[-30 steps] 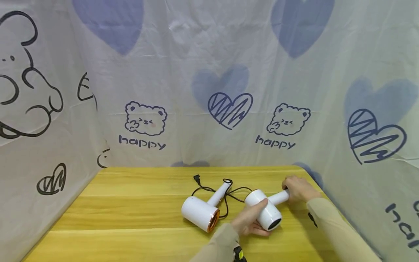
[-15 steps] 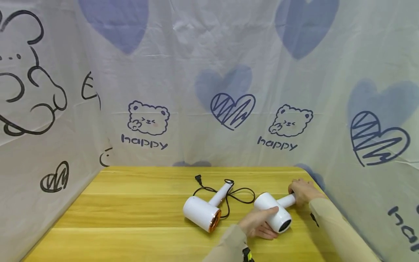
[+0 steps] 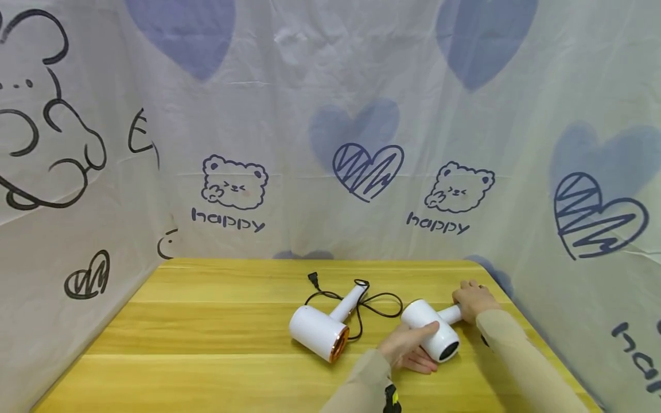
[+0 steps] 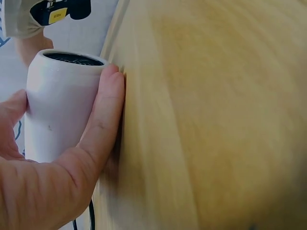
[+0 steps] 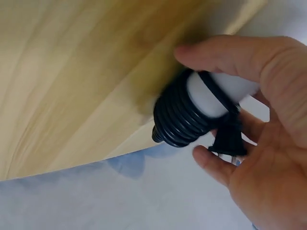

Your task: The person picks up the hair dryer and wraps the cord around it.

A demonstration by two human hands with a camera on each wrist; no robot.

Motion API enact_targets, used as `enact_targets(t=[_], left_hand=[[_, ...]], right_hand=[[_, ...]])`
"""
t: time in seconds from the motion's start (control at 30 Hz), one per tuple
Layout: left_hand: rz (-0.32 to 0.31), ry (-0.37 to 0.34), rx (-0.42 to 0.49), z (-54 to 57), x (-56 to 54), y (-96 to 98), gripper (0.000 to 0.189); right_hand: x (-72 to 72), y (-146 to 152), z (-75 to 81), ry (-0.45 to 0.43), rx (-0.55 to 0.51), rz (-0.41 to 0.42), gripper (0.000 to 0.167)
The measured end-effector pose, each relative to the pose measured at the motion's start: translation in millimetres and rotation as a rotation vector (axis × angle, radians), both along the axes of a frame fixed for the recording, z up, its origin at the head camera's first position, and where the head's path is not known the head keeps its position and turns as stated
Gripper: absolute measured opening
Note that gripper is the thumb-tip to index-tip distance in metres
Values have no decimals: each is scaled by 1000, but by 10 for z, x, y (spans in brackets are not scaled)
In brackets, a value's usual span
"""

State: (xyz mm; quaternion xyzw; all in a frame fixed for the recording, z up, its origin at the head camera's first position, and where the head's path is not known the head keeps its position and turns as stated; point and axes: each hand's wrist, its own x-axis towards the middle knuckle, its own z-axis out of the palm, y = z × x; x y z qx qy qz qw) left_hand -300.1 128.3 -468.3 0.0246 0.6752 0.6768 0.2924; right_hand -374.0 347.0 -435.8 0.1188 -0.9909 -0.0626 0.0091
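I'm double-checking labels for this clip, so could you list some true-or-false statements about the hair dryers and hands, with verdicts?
1. The left hand holds a white hair dryer by its barrel. True.
2. The right hand is at that dryer's handle. True.
3. Both dryers are being held. False: the second dryer lies on the table, untouched.
4. A black cord is coiled round the held dryer's handle. True.
5. Both cords are tightly coiled. False: the second dryer's cord lies in loose loops.
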Motion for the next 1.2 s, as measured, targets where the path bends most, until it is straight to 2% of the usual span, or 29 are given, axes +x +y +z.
enact_targets(t=[0.2, 0.37, 0.57, 0.73, 0.83, 1.0, 1.1, 1.2], left_hand=[[-7, -1, -9, 3, -11, -18, 51], [-14, -5, -12, 10, -14, -32, 52], [-5, 3, -21, 27, 1, -29, 54], [1, 41, -58, 40, 3, -66, 51], [18, 82, -122, 78, -7, -108, 52], [34, 201, -266, 231, -16, -255, 43], [-7, 265, -325, 355, -19, -392, 37], [-65, 321, -323, 456, -25, -548, 33]], right_hand=[[-11, -61, -81, 83, 89, 58, 8], [-29, -67, -107, 97, 67, 70, 7], [-72, 0, -111, 48, -8, 64, 11], [-53, 70, 57, -74, -168, 84, 22], [-55, 113, 174, -124, -282, 98, 33], [-89, 147, 230, -121, -390, 79, 39], [-103, 115, 222, -85, -398, 82, 36], [-98, 37, 195, -31, -389, 131, 29]])
